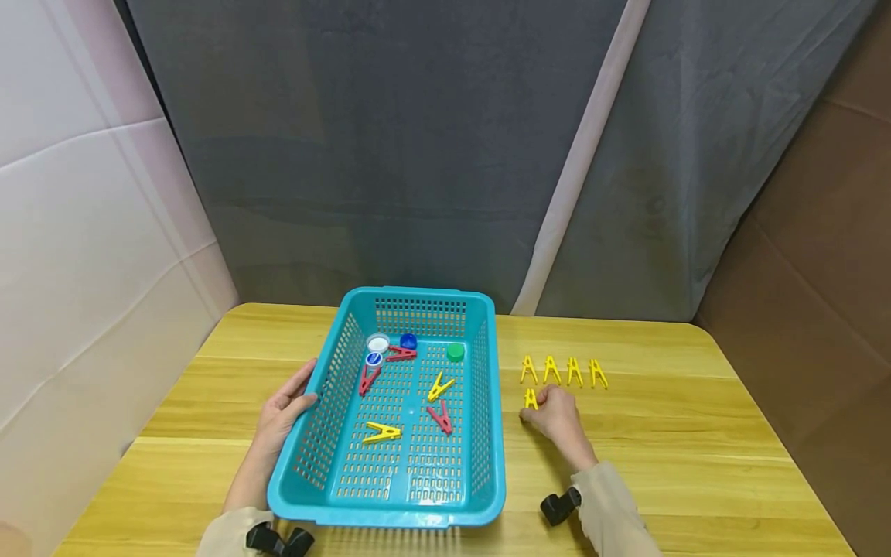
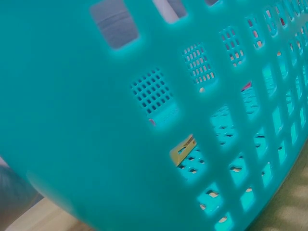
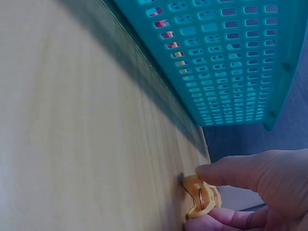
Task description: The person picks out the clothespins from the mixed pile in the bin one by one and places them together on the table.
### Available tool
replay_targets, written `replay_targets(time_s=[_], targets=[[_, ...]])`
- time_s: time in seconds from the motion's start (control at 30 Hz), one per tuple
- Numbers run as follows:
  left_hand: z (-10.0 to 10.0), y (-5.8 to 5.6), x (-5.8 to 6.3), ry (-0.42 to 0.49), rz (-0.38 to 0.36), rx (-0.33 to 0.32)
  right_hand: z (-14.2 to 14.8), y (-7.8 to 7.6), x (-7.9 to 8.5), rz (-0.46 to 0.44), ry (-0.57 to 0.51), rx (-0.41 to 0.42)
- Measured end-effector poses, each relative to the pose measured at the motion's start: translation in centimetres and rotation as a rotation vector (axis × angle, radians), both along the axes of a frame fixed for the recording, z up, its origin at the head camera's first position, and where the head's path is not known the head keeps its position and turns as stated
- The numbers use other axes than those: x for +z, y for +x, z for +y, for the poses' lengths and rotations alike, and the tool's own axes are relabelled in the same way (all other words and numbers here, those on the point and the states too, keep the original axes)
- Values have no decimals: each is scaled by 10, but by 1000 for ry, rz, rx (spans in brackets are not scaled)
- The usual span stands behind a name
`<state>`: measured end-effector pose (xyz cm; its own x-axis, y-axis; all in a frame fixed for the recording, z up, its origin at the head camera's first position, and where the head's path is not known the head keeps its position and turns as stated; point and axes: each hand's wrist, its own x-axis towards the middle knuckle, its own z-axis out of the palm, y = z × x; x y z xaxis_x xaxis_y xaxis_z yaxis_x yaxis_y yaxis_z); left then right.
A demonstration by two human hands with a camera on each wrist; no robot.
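Observation:
A turquoise plastic basket [image 1: 401, 483] with perforated walls stands on the wooden table. At its left rim, my left hand [image 1: 278, 414] holds on with thumb and fingers; in the left wrist view the basket wall [image 2: 96, 144] fills most of the picture. To the right of the basket, my right hand [image 1: 559, 422] pinches a yellow clothespin [image 1: 531, 399] between thumb and fingers, low at the tabletop. The right wrist view shows this clothespin [image 3: 199, 197] between the fingertips. Just beyond it, several yellow clothespins [image 1: 551, 370] stand in a row.
Inside the basket lie two yellow clothespins [image 1: 382, 432], red clothespins [image 1: 441, 418], a green cap [image 1: 455, 353], a blue cap [image 1: 408, 341] and white and blue round lids [image 1: 378, 343]. A grey curtain [image 1: 418, 155] hangs behind the table [image 1: 696, 433].

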<state>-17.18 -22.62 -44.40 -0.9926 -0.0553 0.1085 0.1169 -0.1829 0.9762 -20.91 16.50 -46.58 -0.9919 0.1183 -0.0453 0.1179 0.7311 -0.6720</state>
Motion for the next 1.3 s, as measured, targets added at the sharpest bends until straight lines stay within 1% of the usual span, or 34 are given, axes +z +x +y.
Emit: replay_targets(time_s=[0.1, 0.27, 0.37, 0.5, 0.7, 0.87, 0.93, 1.03, 1.17, 1.3], targets=[[0, -1, -1, 9, 10, -7, 1, 0, 1, -11, -4, 4], [0, -2, -1, 17, 26, -8, 4, 0, 7, -34, -48, 12], [0, -2, -1, 15, 27, -8, 6, -1, 13, 3, -47, 28], [0, -1, -2, 5, 18, -3, 5, -4, 26, 83, -46, 50], [-1, 0, -2, 3, 7, 6, -3, -10, 52, 151, -56, 73], [-1, 0, -3, 4, 14, 7, -13, -15, 71, 188, -79, 108], [-1, 0, -2, 4, 13, 8, -19, -17, 78, 189, -90, 116], [0, 0, -1, -3, 2, 10, -28, -19, 89, 206, -95, 130], [0, 0, -1, -6, -3, 6, -41, -21, 99, 241, -107, 159], [1, 0, 1, -7, -10, 7, -54, -22, 106, 278, -107, 196]])
